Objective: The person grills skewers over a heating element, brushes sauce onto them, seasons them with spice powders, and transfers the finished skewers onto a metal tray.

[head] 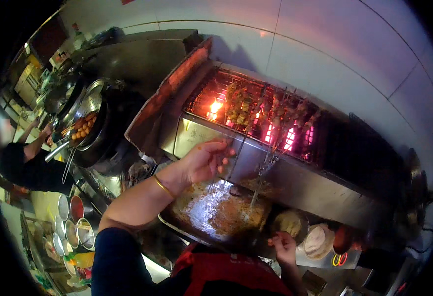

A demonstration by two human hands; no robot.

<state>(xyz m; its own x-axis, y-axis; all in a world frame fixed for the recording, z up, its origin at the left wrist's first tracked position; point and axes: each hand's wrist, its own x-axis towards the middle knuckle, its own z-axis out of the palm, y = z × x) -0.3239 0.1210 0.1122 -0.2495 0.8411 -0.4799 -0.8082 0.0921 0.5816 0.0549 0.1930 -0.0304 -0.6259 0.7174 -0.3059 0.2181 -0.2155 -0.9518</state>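
My left hand (206,159) is over the front of a metal charcoal grill (209,140), fingers curled; blurred thin skewers show near its fingertips, and whether it grips them is unclear. Skewers of meat (281,111) lie across the grill's wire grate, beside a bunch of greener, yellowish skewered food (238,107). A flame (215,107) burns at the left of these. A bundle of metal skewer ends (262,170) slants down over a greasy tray (223,218). My right hand (286,246), fingertips drawn together, is beside a bowl of yellowish powder (289,223); any pinch in it is too small to see.
An upright panel (168,85) borders the grill's left side. Beyond it stands a wok (101,129) with a strainer of browned food (85,127). Another person's arm (35,142) works there. Several metal cups (77,207) stand lower left. A pale tub (316,240) sits right.
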